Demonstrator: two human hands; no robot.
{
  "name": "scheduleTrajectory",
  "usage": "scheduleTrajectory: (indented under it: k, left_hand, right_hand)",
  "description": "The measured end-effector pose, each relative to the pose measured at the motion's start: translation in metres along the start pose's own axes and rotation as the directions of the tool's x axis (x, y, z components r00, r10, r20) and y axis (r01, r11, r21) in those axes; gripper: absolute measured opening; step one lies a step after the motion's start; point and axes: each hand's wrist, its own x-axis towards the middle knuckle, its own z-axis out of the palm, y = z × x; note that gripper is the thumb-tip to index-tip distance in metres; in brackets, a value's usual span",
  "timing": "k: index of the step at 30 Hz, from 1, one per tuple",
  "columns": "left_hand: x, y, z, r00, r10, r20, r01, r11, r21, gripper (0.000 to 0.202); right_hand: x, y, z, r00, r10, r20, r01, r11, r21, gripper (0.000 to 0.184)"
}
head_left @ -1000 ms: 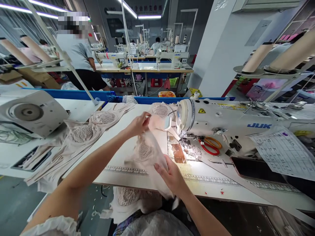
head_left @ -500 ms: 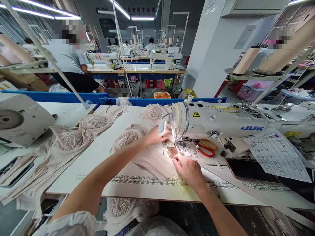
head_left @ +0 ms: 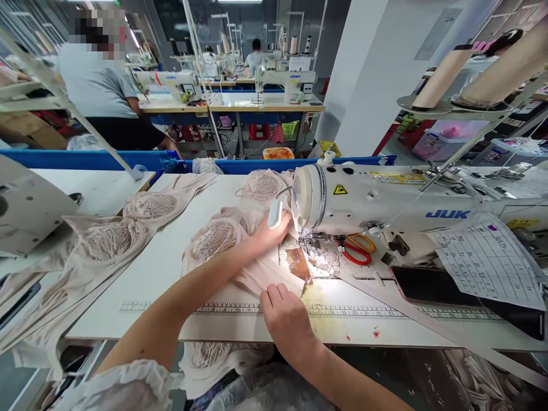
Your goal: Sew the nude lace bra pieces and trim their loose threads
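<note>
A beige lace bra lies on the table, its plain fabric stretching toward the sewing machine. My left hand rests on the bra just left of the machine head, fingers bent onto the fabric; a small white lamp hides part of them. Closer to the table's front edge, my right hand is closed, its fingers pinching the bra's fabric edge. Bright light falls around the needle area, where a brown patch shows on the machine bed. The fingertips by the needle are not clearly visible.
More beige bras lie at the left. Red-handled scissors, a phone and a written sheet are right of the needle. A beige strip crosses the table. Thread cones stand behind; a person is across the aisle.
My right hand has moved away from the needle, left and toward the table's front edge, and now pinches the fabric there. My left hand stays beside the machine head. The whole view has shifted slightly.
</note>
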Motion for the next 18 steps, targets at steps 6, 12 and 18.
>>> scheduleTrajectory:
  k: [6,12,18]
  left_hand:
    - [-0.088,0.033,-0.049,0.846,0.493,0.205,-0.429,0.856,-0.289,0.036]
    - [-0.115,0.066,-0.049,0.882,0.24,0.405,-0.305,0.947,0.102,0.062]
    - [-0.086,0.09,-0.026,0.943,0.05,0.328,-0.155,0.941,0.3,0.042]
  right_hand:
    - [-0.003,0.023,-0.003,0.983,-0.139,-0.12,0.15,0.984,0.091,0.028]
    - [-0.027,0.062,-0.021,0.987,-0.142,-0.081,0.157,0.963,0.217,0.025]
    - [-0.034,0.1,-0.023,0.992,-0.085,-0.094,0.097,0.987,0.127,0.03]
